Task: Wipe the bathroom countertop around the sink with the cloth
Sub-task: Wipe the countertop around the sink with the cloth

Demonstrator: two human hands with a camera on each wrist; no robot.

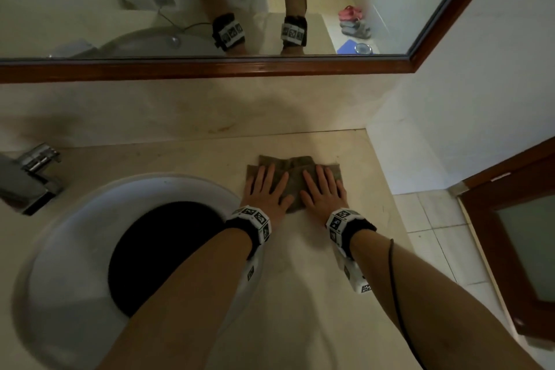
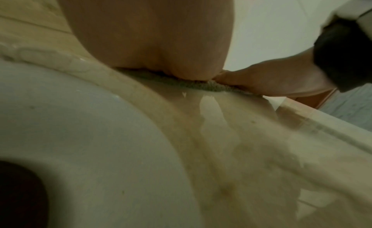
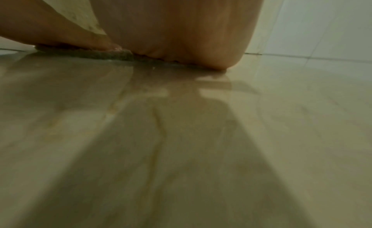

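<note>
A brown-grey cloth [image 1: 295, 170] lies flat on the beige marble countertop [image 1: 306, 249], right of the round white sink [image 1: 69, 249]. My left hand [image 1: 265, 189] presses flat on the cloth's left part, fingers straight. My right hand [image 1: 324, 191] presses flat on its right part, fingers spread. In the left wrist view my left palm [image 2: 153, 40] bears down on the cloth's edge [image 2: 209, 87], with the right hand [image 2: 267, 81] beside it. The right wrist view shows my right palm [image 3: 181, 29] on the cloth [image 3: 96, 54], over a wet streak.
A chrome faucet [image 1: 33, 177] stands at the left behind the sink. A wood-framed mirror [image 1: 210, 69] runs above the backsplash. The white wall [image 1: 420, 144] closes the counter's right end; a tiled floor [image 1: 444, 234] and a wooden door [image 1: 516, 234] lie beyond.
</note>
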